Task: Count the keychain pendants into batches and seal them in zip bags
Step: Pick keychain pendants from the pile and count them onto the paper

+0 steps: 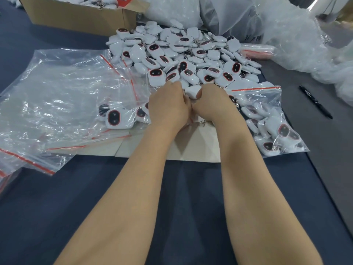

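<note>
Both hands are side by side, touching, at the near edge of the pile (183, 54) of pendants. The right hand (212, 104) is curled, with its thumb pressed on one white pendant (192, 92). The left hand (168, 106) has its fingers curled down into the pile edge, and I cannot tell what it grips, if anything.

Layout:
- part-filled bag (118, 115) just left of the left hand, a few pendants in it
- filled bag (267, 121) just right of the right hand, red zip strip on its far side
- empty bags (57, 88) stacked further left
- pen (315, 101) well right of the right hand
- box (76, 18) of more stock far beyond the left hand
- white sheet (191, 150) under both wrists

Looks like the counting step, pulling pendants off the pile for the current batch.

To do it well:
- Drag a fixed number per pull onto the sheet, clear of the pile, so counted and uncounted never mix.
- The key rings probably snag each other, so lift and shake loose before counting, or an extra one rides along.
- Keep the batch heap apart from both bags.
- Load the part-filled bag only once the count is confirmed.
- Press the air out and run the zip end to end.
</note>
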`<state>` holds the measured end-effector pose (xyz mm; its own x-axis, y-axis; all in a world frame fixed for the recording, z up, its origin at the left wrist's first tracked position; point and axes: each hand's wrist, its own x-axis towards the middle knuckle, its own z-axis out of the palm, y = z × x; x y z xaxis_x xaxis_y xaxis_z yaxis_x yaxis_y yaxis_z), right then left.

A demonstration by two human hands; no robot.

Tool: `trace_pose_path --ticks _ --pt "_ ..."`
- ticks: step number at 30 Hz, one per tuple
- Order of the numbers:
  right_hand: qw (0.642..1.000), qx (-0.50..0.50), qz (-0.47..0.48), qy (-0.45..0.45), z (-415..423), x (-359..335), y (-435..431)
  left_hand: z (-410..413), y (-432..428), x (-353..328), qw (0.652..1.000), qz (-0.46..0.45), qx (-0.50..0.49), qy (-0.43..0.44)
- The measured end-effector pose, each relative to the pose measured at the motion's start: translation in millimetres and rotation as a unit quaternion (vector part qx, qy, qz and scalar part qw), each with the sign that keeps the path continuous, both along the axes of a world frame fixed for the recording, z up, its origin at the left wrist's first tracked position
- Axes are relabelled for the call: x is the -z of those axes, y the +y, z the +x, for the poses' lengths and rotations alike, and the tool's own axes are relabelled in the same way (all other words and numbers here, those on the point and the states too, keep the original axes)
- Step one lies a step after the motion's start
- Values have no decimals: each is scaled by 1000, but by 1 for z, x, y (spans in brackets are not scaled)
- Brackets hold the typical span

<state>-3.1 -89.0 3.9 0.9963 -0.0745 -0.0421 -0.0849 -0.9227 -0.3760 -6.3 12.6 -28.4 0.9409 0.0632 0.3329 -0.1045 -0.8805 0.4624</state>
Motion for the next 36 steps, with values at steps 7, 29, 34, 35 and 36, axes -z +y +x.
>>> trace_pose_path --ticks 7,29,34,35,36 --pt "969 63 192 -140 5 9 1 1 0 0 1000 -6 -3 -9" --pt "693 78 714 -61 16 30 18 3 -2 2 1000 21 4 -20" --pt "692 62 717 -56 16 29 19 4 -2 2 1000 20 4 -16" --pt "701 60 709 -60 16 30 19 4 -2 2 1000 20 5 -16" --pt "709 56 700 -64 16 30 19 4 -2 2 1000 21 6 -16"
